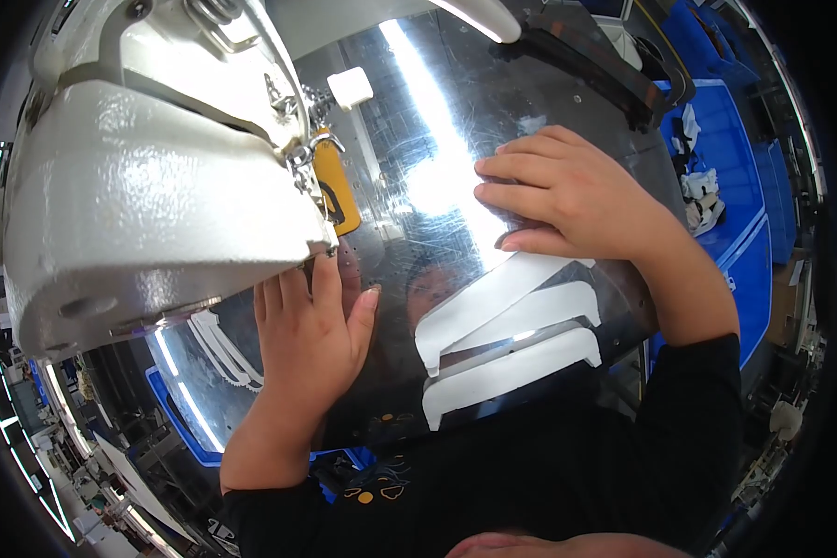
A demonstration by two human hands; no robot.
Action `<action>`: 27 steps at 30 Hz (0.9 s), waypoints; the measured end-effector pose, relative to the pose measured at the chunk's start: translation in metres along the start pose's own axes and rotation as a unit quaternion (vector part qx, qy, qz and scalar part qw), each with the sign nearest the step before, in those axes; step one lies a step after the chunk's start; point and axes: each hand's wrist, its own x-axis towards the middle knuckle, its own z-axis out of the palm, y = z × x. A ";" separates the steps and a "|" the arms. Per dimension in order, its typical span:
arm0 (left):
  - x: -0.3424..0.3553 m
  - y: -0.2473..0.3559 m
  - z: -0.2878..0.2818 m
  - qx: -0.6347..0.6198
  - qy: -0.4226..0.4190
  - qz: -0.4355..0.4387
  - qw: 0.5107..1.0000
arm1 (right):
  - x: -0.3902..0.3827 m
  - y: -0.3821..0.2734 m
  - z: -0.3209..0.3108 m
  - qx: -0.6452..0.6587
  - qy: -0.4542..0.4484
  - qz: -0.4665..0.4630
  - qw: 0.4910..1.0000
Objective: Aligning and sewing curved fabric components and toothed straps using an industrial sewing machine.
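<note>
My left hand (309, 325) rests beside the head of a white sewing machine (158, 186), its fingers stretched out and its thumb apart. Part of its fingertips is hidden at the machine's lower edge, close to the needle area. My right hand (572, 195) lies on the shiny metal table (391, 279) with its fingers spread a little and nothing visible in them. Just below its thumb are flat white pieces (511, 367) with hooked ends, fanned out and partly overlapping. More narrow white strips (223, 349) lie to the left of my left hand.
A yellow plate (335, 186) stands upright at the machine's needle side. Blue bins (735, 177) with fabric scraps stand off the table's right edge. A dark bar (586, 74) with a white arm lies across the far right. Another blue bin (181, 409) shows at lower left.
</note>
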 end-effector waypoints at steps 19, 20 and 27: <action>0.000 0.003 0.003 0.015 0.044 0.018 0.999 | -0.006 0.000 0.001 -0.002 -0.010 0.013 1.000; -0.004 0.004 0.002 0.016 0.035 0.019 0.999 | -0.006 0.000 0.002 0.006 -0.010 0.017 1.000; 0.000 0.004 0.001 0.029 0.037 0.018 0.999 | -0.005 0.002 0.001 -0.001 0.000 0.011 1.000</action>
